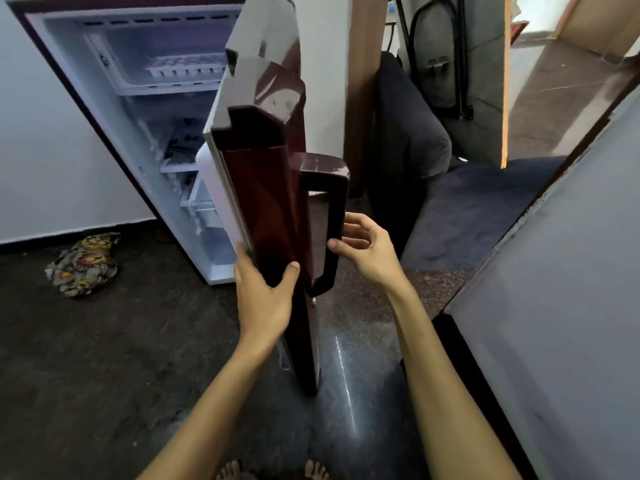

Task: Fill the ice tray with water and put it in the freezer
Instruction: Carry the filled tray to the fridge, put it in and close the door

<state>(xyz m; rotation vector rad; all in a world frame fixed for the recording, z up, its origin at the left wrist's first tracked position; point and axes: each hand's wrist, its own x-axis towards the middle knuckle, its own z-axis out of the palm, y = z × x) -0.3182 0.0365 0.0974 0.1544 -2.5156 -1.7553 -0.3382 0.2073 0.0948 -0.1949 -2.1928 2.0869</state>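
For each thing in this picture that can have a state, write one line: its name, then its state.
Fridge door: open.
Freezer: open, ice tray inside.
Ice tray: resting on the freezer shelf.
Left hand: gripping the door edge.
Right hand: open, fingers by the door handle.

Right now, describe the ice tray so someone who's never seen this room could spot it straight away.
Find the open maroon fridge against the white wall. Look into its top freezer compartment, above the lower shelves. The ice tray is the white, ridged tray of small cube pockets lying flat there, the only loose item in that compartment.
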